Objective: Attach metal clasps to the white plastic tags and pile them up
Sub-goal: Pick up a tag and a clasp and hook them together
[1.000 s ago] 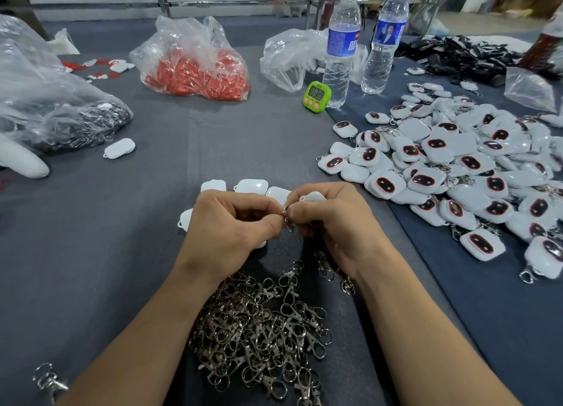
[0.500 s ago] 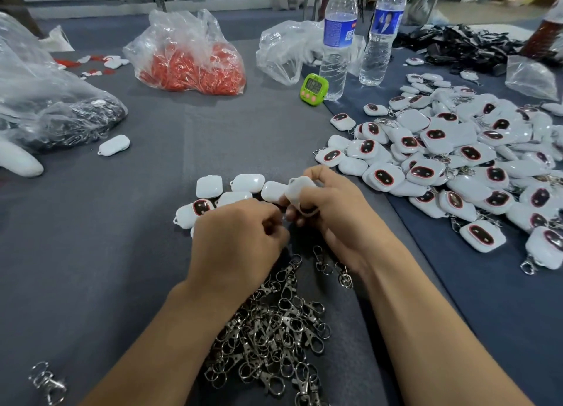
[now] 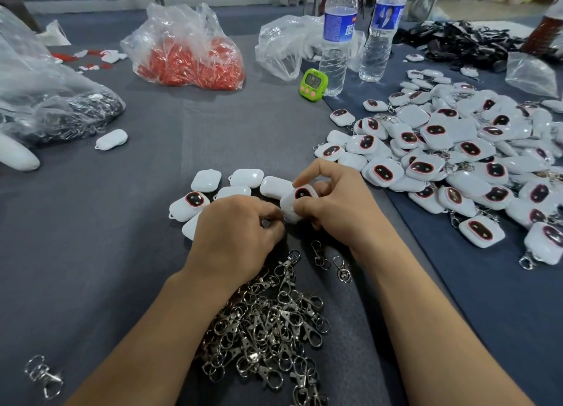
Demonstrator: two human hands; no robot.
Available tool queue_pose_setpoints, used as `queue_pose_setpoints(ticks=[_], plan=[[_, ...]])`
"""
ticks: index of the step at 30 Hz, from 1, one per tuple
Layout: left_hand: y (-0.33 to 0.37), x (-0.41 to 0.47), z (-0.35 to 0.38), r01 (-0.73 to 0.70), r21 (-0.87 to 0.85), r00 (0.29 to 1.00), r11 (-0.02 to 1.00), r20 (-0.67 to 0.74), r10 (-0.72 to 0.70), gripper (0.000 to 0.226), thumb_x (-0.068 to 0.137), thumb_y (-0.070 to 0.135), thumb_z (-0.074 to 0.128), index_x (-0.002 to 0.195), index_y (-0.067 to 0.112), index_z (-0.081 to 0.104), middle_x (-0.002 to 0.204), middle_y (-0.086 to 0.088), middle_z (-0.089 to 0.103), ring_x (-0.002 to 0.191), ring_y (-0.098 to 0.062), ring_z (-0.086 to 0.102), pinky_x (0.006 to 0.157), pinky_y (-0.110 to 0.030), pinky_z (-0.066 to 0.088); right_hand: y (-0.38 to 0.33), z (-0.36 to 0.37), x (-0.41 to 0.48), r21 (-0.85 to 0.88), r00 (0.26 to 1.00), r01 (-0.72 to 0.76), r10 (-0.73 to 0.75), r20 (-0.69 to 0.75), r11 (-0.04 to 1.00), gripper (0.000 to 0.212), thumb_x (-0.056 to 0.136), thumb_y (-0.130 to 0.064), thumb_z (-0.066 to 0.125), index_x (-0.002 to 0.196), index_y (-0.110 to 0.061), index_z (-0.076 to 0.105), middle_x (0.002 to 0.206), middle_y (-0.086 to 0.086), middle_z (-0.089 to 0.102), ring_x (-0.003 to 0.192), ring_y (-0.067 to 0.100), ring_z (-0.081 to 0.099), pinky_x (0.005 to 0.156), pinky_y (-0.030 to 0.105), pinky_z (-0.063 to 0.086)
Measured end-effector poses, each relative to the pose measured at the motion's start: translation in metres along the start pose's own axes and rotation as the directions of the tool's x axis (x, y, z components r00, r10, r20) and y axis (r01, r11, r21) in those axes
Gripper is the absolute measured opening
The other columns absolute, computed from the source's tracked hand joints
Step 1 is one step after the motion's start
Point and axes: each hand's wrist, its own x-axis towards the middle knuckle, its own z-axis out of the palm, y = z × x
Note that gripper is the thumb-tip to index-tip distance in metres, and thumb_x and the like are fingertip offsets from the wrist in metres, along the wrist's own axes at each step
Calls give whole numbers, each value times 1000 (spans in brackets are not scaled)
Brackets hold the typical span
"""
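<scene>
One white tag (image 3: 298, 204) sits pinched between left hand (image 3: 236, 233) and right hand (image 3: 342, 212) — one clear bag (image 3: 179, 28) holds red pieces (image 3: 195, 69).

Mostly white, silver and grey on this table

The tags (image 3: 457, 149) heaped by the right edge are white with a dark oval window rimmed in red, and the held tag (image 3: 300, 197) looks the same. Clasps (image 3: 268, 329) at the near edge are shiny silver. The table (image 3: 91, 253) is grey, with a navy cloth (image 3: 502, 314) on the right. Far edge: red bits in a clear bag (image 3: 189, 61), a lime-green timer (image 3: 313, 84) with pink buttons, and blue-labelled bottles (image 3: 339, 25).
</scene>
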Motion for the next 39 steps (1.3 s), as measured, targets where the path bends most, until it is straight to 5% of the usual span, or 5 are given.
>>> queue_pose_setpoints(ticks=[8, 21, 25, 29, 39], plan=[[2, -1, 1, -3, 9, 1000, 1000, -18, 3, 14, 74, 37, 67, 79, 32, 80, 62, 6, 67, 58, -17, 58, 56, -34, 49, 1, -3, 2, -37, 1000, 18, -17, 22, 999, 28, 55, -17, 71, 82, -27, 70, 70, 16, 69, 54, 14, 48, 62, 31, 41], [3, -3, 6, -33, 105, 994, 994, -104, 44, 3, 75, 31, 80, 78, 31, 81, 62, 2, 69, 59, -25, 62, 55, -32, 50, 3, -7, 3, -38, 995, 33, -29, 93, 999, 22, 57, -16, 70, 78, -24, 71, 59, 4, 57, 48, 10, 42, 57, 27, 36], [3, -2, 4, 4, 23, 982, 1000, -187, 1, 7, 74, 24, 84, 76, 29, 80, 48, 11, 52, 50, -8, 49, 54, -27, 42, 1, -7, 0, 252, 997, -42, 25, 72, 967, 21, 59, -1, 68, 69, -19, 71, 64, 16, 56, 43, 16, 37, 44, 22, 31], [1, 2, -2, 31, -267, 981, 963, -174, -80, 14, 78, 23, 85, 85, 34, 81, 69, 22, 70, 63, 3, 64, 61, -9, 46, -2, -9, -2, 497, 993, -117, 89, 80, 860, 27, 77, 16, 60, 76, -10, 68, 67, 17, 56, 37, 15, 32, 37, 17, 23], [-2, 2, -1, -35, -348, 993, 937, -116, -6, 8, 82, 29, 81, 86, 35, 78, 68, 10, 70, 58, -14, 58, 56, -27, 46, -6, -5, -2, 602, 988, -152, 101, 117, 784, 24, 81, 17, 54, 79, -5, 66, 59, 10, 57, 35, 15, 33, 37, 17, 20]])
